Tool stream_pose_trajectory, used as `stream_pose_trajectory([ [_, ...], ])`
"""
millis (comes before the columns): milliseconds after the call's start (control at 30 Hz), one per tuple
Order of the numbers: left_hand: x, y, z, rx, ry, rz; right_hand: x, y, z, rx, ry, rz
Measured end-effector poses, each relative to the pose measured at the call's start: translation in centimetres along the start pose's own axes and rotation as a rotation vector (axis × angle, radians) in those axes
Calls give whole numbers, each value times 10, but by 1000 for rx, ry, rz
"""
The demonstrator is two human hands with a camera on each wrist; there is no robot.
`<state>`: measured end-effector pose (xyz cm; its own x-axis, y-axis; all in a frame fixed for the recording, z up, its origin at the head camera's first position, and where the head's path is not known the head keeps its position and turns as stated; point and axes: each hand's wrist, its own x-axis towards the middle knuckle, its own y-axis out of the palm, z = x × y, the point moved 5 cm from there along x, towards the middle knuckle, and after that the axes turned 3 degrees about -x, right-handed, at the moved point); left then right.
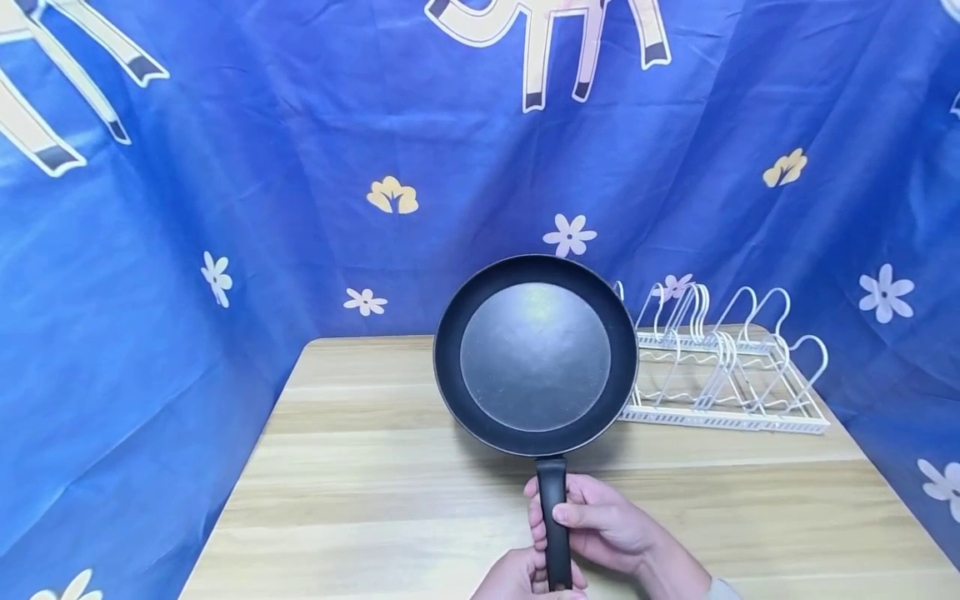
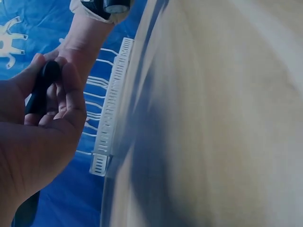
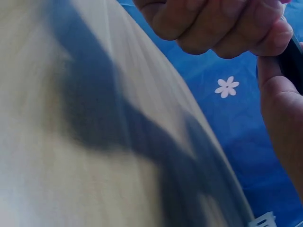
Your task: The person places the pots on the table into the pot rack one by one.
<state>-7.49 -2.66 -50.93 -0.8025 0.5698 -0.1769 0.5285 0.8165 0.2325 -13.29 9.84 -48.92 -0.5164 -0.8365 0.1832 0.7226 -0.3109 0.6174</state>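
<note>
While tilted up with its inside facing the head camera, black frying pan held above the wooden tabletop, just left of the white wire rack. Handle gripped by both: right hand fingers curled around it, left hand wrapped lower down at frame bottom. Blue flowered cloth behind.

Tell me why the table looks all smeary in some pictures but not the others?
Head view: sharp; the pan shows a soft sheen, and both hands grip its handle. Left wrist view: the table is streaky with blur, while the left hand is clearer. Right wrist view: blurred wood crossed by a dark shadow, with the right hand soft.
</note>
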Motion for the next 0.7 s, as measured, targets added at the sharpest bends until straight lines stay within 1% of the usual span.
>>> stream_pose_trajectory([
  [133,-2,-4,7,-29,-33,-29,3,-5,-8,26,33,-13],
  [233,-2,-5,10,-40,-50,-36,7,-9,-13,42,42,1],
  [433,-2,-7,15,-64,-65,-38,10,-19,-23,79,63,33],
  [633,-5,-11,18,-105,-84,-36,15,-26,-32,115,104,18],
  [700,-5,-12,17,-123,-86,-25,18,-28,-34,133,116,14],
])
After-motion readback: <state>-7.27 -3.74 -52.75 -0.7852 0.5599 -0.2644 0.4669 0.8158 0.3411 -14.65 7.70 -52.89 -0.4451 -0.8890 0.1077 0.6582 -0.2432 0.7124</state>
